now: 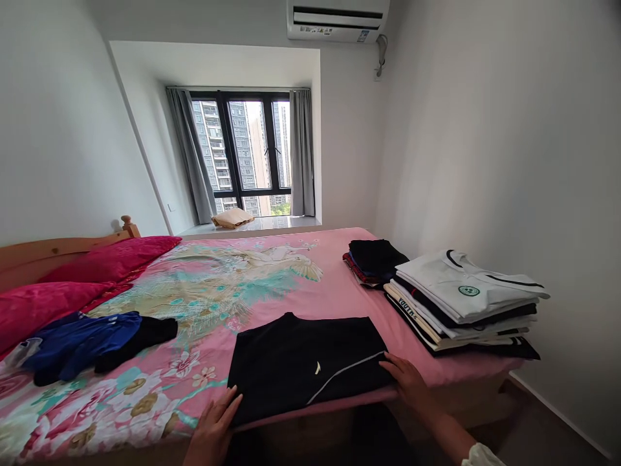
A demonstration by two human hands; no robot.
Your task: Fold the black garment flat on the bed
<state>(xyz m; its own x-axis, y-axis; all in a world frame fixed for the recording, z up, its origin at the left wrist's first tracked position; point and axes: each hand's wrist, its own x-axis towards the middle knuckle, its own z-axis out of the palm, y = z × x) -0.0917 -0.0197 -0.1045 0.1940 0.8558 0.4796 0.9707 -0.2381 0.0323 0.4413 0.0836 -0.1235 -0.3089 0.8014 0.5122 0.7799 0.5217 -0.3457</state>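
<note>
Left hand (218,417) with fingers outstretched on the left edge of a black garment (295,362), right hand (405,378) likewise on its right edge, garment flat at the bed's near side (272,265), clothes stacks (468,304) rightward, blue garment (97,340) leftward.

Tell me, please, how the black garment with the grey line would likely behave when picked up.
The black garment looks like soft cloth lying flat, so it would probably flop. With the left hand and right hand at opposite ends, its middle would likely sag.
</note>
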